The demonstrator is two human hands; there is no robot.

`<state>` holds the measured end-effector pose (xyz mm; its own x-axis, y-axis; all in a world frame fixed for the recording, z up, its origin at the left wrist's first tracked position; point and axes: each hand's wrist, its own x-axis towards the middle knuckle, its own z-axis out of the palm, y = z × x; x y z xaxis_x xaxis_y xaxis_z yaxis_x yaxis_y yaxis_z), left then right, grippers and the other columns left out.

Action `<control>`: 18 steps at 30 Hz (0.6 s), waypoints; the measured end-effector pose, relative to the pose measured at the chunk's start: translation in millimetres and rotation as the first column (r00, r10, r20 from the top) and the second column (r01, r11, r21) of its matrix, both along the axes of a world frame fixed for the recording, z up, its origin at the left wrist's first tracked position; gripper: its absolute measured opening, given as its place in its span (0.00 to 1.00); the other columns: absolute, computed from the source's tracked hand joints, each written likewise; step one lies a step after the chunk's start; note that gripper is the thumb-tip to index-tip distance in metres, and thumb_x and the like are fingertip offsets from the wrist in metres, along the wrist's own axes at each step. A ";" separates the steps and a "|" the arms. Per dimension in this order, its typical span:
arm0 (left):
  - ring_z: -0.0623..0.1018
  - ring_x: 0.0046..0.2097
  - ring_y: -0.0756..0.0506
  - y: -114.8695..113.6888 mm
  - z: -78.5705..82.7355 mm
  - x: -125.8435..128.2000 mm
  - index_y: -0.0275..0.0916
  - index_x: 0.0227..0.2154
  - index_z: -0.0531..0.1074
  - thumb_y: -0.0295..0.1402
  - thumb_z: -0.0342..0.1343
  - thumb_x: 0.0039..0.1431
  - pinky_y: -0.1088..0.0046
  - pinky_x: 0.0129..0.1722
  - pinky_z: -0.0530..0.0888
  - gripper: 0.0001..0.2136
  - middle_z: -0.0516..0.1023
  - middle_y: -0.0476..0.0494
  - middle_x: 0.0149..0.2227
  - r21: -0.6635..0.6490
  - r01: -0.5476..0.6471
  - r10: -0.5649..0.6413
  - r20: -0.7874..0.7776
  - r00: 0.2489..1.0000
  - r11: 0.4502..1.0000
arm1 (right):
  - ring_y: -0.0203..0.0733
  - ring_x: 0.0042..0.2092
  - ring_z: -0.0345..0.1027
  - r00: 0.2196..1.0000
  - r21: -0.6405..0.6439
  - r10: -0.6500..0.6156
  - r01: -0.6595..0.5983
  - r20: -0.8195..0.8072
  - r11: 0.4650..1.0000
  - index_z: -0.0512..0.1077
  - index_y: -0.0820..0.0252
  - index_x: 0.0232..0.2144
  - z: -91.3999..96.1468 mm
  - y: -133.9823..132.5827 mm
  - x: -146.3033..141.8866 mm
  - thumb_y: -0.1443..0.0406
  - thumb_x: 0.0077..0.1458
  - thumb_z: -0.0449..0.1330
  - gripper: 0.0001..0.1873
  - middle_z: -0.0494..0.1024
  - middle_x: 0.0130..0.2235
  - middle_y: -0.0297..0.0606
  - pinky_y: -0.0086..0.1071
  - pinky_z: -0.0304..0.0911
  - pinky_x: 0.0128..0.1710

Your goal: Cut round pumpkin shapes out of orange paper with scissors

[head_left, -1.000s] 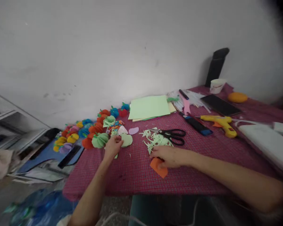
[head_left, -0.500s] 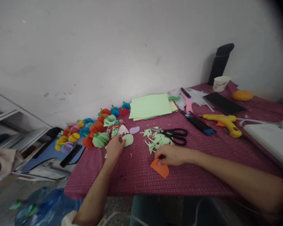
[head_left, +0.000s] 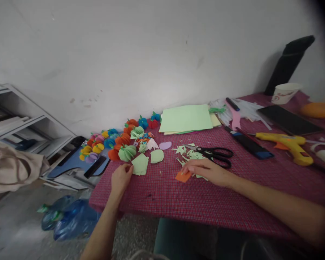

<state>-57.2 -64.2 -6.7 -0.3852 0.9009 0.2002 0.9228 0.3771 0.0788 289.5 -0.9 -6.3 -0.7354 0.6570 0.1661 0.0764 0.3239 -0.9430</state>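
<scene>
Near the scissors [head_left: 200, 149], the right hand [head_left: 206, 172] pinched orange paper [head_left: 182, 177], likely keeping it off the scraps [head_left: 194, 155]; left of the scissors, the left hand [head_left: 121, 177] met pale-green pieces [head_left: 140, 164], finger grip unclear.

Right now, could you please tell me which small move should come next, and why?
Probably the left hand should pinch the pale green paper pieces, since it is right beside their edge, while the right hand touches the orange paper.
</scene>
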 end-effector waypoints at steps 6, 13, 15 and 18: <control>0.71 0.38 0.42 13.6 -11.2 14.0 0.40 0.32 0.71 0.53 0.42 0.48 0.71 0.32 0.62 0.23 0.74 0.40 0.35 -0.037 -0.029 0.025 -0.102 0.994 0.999 | 0.37 0.34 0.66 0.998 0.113 0.002 -0.009 0.065 0.994 0.72 0.61 0.27 -8.7 1.6 -3.0 0.63 0.48 0.55 0.08 0.74 0.32 0.36 0.29 0.61 0.35; 0.71 0.39 0.41 17.7 -6.1 22.3 0.40 0.33 0.70 0.51 0.46 0.47 0.68 0.35 0.62 0.20 0.73 0.40 0.36 -0.072 -0.095 0.087 -0.101 0.991 0.993 | 0.34 0.31 0.64 0.994 0.152 -0.014 -0.002 0.106 0.988 0.69 0.60 0.36 -16.1 -1.7 -6.1 0.69 0.44 0.57 0.12 0.71 0.32 0.35 0.27 0.60 0.31; 0.70 0.40 0.40 16.2 -5.2 26.3 0.40 0.33 0.70 0.49 0.47 0.47 0.67 0.34 0.62 0.19 0.73 0.41 0.36 -0.028 -0.089 0.085 -0.121 0.989 0.996 | 0.34 0.29 0.63 0.992 0.097 -0.043 0.031 0.118 0.995 0.65 0.60 0.42 -20.9 -1.5 -6.4 0.70 0.43 0.57 0.20 0.71 0.33 0.35 0.26 0.61 0.29; 0.70 0.40 0.40 14.1 -5.2 31.8 0.40 0.32 0.70 0.45 0.47 0.50 0.67 0.34 0.62 0.15 0.73 0.41 0.37 0.023 -0.072 0.074 -0.134 0.988 0.997 | 0.35 0.31 0.65 0.990 0.050 -0.019 0.012 0.140 0.999 0.67 0.61 0.40 -26.1 0.3 -6.2 0.70 0.43 0.56 0.18 0.72 0.33 0.36 0.27 0.61 0.30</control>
